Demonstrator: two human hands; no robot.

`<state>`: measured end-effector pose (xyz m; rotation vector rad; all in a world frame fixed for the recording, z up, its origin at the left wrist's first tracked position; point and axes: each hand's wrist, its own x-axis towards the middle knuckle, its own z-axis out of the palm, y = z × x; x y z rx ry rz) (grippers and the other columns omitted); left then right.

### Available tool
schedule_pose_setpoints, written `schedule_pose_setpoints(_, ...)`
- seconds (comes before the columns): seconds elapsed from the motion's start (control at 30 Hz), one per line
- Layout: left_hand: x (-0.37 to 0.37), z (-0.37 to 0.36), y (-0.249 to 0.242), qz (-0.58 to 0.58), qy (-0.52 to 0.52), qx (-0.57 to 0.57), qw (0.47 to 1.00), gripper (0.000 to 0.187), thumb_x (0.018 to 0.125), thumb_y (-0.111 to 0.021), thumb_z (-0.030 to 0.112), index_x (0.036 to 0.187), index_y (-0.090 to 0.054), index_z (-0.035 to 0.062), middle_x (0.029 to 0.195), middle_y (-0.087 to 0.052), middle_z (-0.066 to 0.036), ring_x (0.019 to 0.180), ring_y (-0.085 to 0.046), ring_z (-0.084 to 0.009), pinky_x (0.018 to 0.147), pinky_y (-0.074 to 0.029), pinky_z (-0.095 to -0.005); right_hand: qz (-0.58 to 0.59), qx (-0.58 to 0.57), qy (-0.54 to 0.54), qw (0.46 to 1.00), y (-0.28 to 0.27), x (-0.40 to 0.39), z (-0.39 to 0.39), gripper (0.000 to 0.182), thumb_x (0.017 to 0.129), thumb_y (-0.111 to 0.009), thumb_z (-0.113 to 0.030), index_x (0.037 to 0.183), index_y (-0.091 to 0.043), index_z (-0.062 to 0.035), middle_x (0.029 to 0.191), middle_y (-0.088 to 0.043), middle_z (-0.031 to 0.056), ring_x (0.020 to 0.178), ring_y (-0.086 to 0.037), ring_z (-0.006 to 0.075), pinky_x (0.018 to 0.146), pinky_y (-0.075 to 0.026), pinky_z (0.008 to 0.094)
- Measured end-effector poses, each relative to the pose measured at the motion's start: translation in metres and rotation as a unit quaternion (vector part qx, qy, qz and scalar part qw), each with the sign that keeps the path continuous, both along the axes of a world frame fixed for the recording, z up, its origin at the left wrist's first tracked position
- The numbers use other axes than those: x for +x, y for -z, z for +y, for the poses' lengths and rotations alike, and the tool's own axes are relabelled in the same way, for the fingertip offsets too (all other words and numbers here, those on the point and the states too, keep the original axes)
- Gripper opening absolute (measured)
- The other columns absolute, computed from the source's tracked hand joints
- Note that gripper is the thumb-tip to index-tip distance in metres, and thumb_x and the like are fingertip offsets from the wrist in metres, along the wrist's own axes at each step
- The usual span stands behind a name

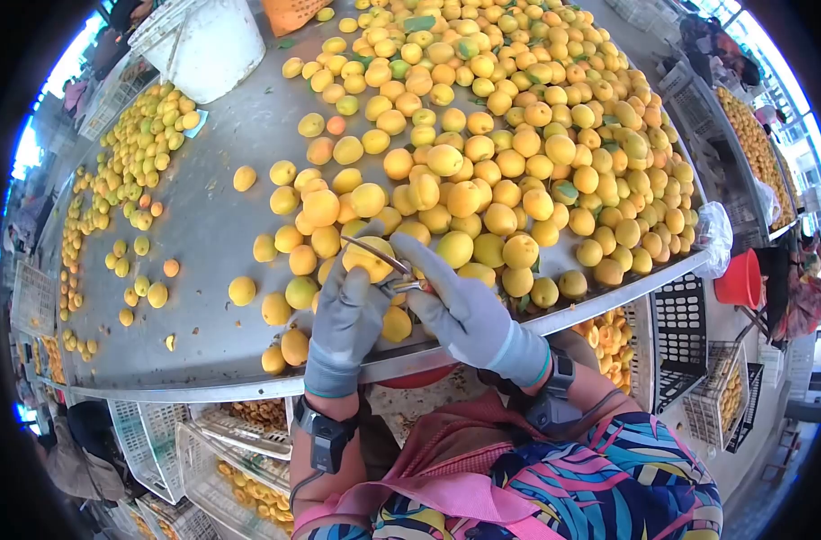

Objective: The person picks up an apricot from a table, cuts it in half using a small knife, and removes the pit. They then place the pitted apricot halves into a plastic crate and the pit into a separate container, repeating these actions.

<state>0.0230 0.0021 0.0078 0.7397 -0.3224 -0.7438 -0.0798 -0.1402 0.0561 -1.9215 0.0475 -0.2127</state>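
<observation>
Both hands wear grey gloves and meet near the front edge of the metal table [214, 229]. My left hand [345, 315] is closed, its fingers around the side of a yellow apricot [363, 262]. In my right hand [473, 315], the fingers close on a small knife [379, 255], whose thin brownish length crosses in front of that apricot. A shiny metal part and a bit of red show between the hands; the fingers partly hide them. Loose apricots [464, 199] lie around and beyond both hands, several close to the left wrist.
A large heap of apricots [554, 108] covers the table's right side, with a smaller greenish group [149, 126] at far left. A white bucket [214, 54] stands at the back. Below the edge are crates of cut apricots [608, 337], a black crate [680, 328] and a red bucket [740, 279].
</observation>
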Motion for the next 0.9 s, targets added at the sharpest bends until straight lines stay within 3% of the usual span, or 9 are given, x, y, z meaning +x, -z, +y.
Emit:
schedule_pose_setpoints(0.13, -0.005, -0.009, 0.006, -0.107, -0.008, 0.1, 0.989, 0.046, 0.094, -0.057, 0.027, 0.131, -0.045, 0.0022, 0.122, -0.055, -0.009, 0.11, -0.055, -0.0203, 0.095, -0.045, -0.0357, 0.06, -0.063, 0.006, 0.996, -0.006, -0.001, -0.001, 0.058, 0.092, -0.051, -0.019, 0.144, -0.028, -0.0083, 0.095, -0.064, 0.0223, 0.074, -0.063, 0.0393, 0.061, -0.049, 0.0439)
schedule_pose_setpoints(0.23, 0.004, 0.008, 0.03, -0.394, -0.024, 0.436, 0.809, 0.034, 0.094, -0.057, 0.023, 0.122, -0.055, 0.0033, 0.112, -0.061, -0.008, 0.099, -0.06, -0.0151, 0.086, -0.05, -0.0293, 0.023, -0.165, 0.033, 0.985, 0.005, 0.002, 0.0, 0.06, 0.092, -0.049, -0.027, 0.145, -0.026, -0.0099, 0.106, -0.063, 0.0213, 0.077, -0.063, 0.0405, 0.065, -0.051, 0.0471)
schedule_pose_setpoints(0.3, -0.006, 0.002, 0.026, -0.156, -0.071, 0.164, 0.971, 0.043, 0.094, -0.058, 0.022, 0.132, -0.046, 0.005, 0.116, -0.059, -0.005, 0.101, -0.057, -0.012, 0.086, -0.05, -0.0271, 0.09, -0.139, 0.024, 0.986, -0.002, 0.0, 0.0, 0.058, 0.093, -0.048, -0.028, 0.144, -0.029, -0.0084, 0.122, -0.057, 0.0221, 0.087, -0.064, 0.0387, 0.073, -0.053, 0.0408)
schedule_pose_setpoints(0.33, -0.004, 0.005, -0.006, -0.108, -0.029, 0.139, 0.984, 0.047, 0.094, -0.058, 0.019, 0.136, -0.042, 0.0055, 0.115, -0.058, -0.003, 0.101, -0.056, -0.0101, 0.086, -0.049, -0.025, 0.011, -0.182, 0.013, 0.983, 0.006, 0.002, -0.004, 0.056, 0.095, -0.046, -0.027, 0.144, -0.03, -0.0069, 0.121, -0.058, 0.0223, 0.082, -0.065, 0.0356, 0.07, -0.052, 0.0397)
schedule_pose_setpoints(0.37, 0.001, 0.003, -0.003, -0.082, -0.006, 0.12, 0.989, 0.046, 0.093, -0.059, 0.018, 0.135, -0.043, 0.0048, 0.112, -0.058, -0.002, 0.099, -0.055, -0.0081, 0.085, -0.048, -0.0238, -0.066, -0.226, 0.012, 0.972, 0.011, 0.006, -0.004, 0.053, 0.096, -0.044, -0.026, 0.143, -0.031, -0.0055, 0.12, -0.059, 0.0224, 0.077, -0.066, 0.0325, 0.067, -0.051, 0.0387)
schedule_pose_setpoints(0.53, -0.001, 0.002, -0.003, -0.107, -0.011, 0.104, 0.989, 0.049, 0.089, -0.063, 0.013, 0.132, -0.044, 0.0009, 0.109, -0.058, -0.001, 0.096, -0.054, -0.008, 0.085, -0.048, -0.025, 0.221, -0.194, 0.024, 0.956, -0.017, 0.003, 0.009, 0.048, 0.098, -0.038, -0.021, 0.143, -0.032, -0.0039, 0.115, -0.061, 0.0193, 0.077, -0.059, 0.0189, 0.073, -0.048, 0.0322)
schedule_pose_setpoints(0.67, 0.001, 0.006, 0.001, -0.095, -0.01, 0.079, 0.992, 0.048, 0.087, -0.063, 0.009, 0.13, -0.045, -0.0009, 0.11, -0.058, -0.003, 0.099, -0.054, -0.0086, 0.087, -0.047, -0.025, 0.026, -0.192, 0.019, 0.981, 0.027, 0.007, 0.003, 0.046, 0.098, -0.037, -0.015, 0.143, -0.032, -0.0035, 0.12, -0.058, 0.017, 0.083, -0.055, 0.0148, 0.073, -0.045, 0.0255)
schedule_pose_setpoints(0.8, -0.001, 0.005, 0.001, -0.052, -0.027, 0.046, 0.997, 0.046, 0.088, -0.063, 0.013, 0.128, -0.046, 0.0008, 0.11, -0.058, -0.004, 0.098, -0.055, -0.0093, 0.084, -0.048, -0.0247, 0.057, -0.099, 0.034, 0.993, 0.041, 0.01, 0.003, 0.046, 0.097, -0.037, -0.005, 0.143, -0.032, -0.0011, 0.13, -0.052, 0.0169, 0.117, -0.051, 0.0205, 0.097, -0.039, 0.0312)
schedule_pose_setpoints(0.9, 0.004, 0.008, -0.002, -0.025, -0.003, 0.055, 0.998, 0.039, 0.091, -0.061, 0.02, 0.123, -0.049, 0.0025, 0.109, -0.058, -0.003, 0.098, -0.056, -0.0096, 0.084, -0.049, -0.0248, 0.071, -0.073, 0.042, 0.994, 0.038, 0.01, 0.008, 0.046, 0.097, -0.037, -0.005, 0.143, -0.032, -0.0008, 0.131, -0.051, 0.0173, 0.118, -0.05, 0.0197, 0.098, -0.038, 0.03)
